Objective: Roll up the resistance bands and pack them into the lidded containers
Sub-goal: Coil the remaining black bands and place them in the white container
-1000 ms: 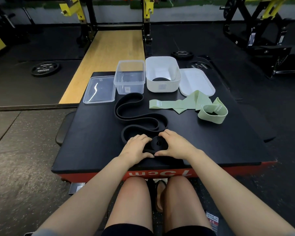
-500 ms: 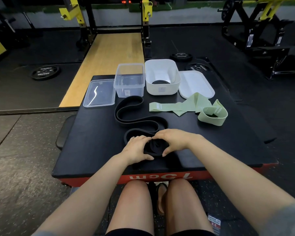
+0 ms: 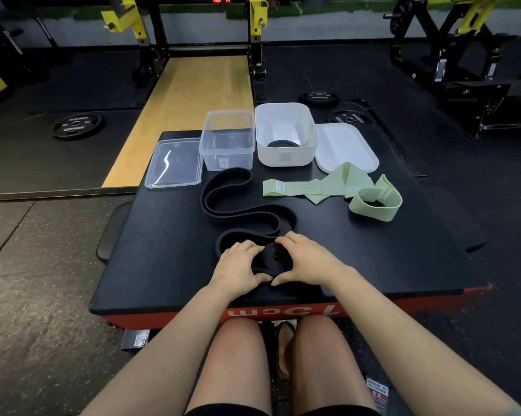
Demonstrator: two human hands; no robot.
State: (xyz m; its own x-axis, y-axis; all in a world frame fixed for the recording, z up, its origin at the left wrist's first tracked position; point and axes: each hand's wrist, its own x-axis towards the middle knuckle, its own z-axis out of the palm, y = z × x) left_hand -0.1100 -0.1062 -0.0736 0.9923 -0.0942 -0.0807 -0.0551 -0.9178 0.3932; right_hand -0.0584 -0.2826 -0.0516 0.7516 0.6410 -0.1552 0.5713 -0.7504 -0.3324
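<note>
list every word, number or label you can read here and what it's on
"75cm", seen upside down: red front edge of the box.
Small labels on the clear container and white container: too small to read.
Print on the green bands: blurred.
Lettering on the weight plate: unreadable.
QR sticker under the box: no readable text.

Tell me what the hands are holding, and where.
Both the left hand and right hand grip the black band at its rolled-up near end.

Three resistance bands (image 3: 241,211), two containers (image 3: 226,139), two lids (image 3: 173,163), three weight plates (image 3: 76,126).
</note>
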